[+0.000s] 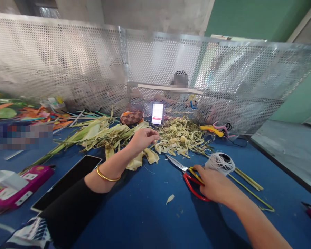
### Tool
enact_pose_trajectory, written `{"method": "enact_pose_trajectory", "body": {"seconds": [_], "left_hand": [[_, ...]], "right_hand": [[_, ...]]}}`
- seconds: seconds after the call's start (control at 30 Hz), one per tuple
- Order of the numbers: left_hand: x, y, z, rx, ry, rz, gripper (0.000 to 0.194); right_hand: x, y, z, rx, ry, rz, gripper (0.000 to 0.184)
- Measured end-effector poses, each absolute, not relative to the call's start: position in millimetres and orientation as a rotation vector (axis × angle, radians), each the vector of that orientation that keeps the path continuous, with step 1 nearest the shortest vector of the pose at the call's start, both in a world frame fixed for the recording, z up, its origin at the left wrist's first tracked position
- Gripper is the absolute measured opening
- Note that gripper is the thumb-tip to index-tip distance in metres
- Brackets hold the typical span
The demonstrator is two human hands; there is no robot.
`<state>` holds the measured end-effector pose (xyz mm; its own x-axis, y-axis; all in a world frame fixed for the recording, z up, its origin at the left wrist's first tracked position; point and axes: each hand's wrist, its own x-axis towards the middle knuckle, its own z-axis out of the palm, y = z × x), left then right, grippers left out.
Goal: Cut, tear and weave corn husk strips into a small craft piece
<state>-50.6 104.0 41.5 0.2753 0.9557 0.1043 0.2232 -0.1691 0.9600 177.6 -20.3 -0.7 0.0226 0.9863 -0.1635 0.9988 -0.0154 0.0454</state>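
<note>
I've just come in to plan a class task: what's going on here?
Someone is working at a blue table. Their right hand grips scissors beside some white string. Their left hand is at the left edge of a pile of shredded leaves; whether it touches them is unclear. Longer leaves lie farther left.

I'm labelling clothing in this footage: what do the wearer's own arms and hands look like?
The left arm wears a plain black sleeve that stops short of a slim gold-coloured bangle. The right arm shows no sleeve or bangle. The left hand and right hand are ungloved.
</note>
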Motion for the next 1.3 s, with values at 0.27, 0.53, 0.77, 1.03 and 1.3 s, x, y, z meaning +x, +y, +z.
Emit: {"method": "enact_pose_trajectory", "body": {"seconds": [0.27,0.53,0.77,1.03,1.3], "left_hand": [[-75,122,48,1.866,1.068,0.945,0.014],[-93,129,56,2.13,1.277,0.897,0.019],[-95,126,56,2.346,1.585,0.636,0.02],[-98,142,29,2.282,1.818,0.379,0.031],[-73,131,26,2.113,1.261,0.843,0.017]], "right_hand": [[183,-17,2,2.255,2.378,-0.846,0.072],[181,-41,27,1.599,1.895,-2.035,0.041],[203,-16,5,1.903,2.256,-1.845,0.03],[193,9,-30,2.576,2.283,-0.406,0.042],[151,5,-16,2.531,2.858,0.014,0.028]]}}
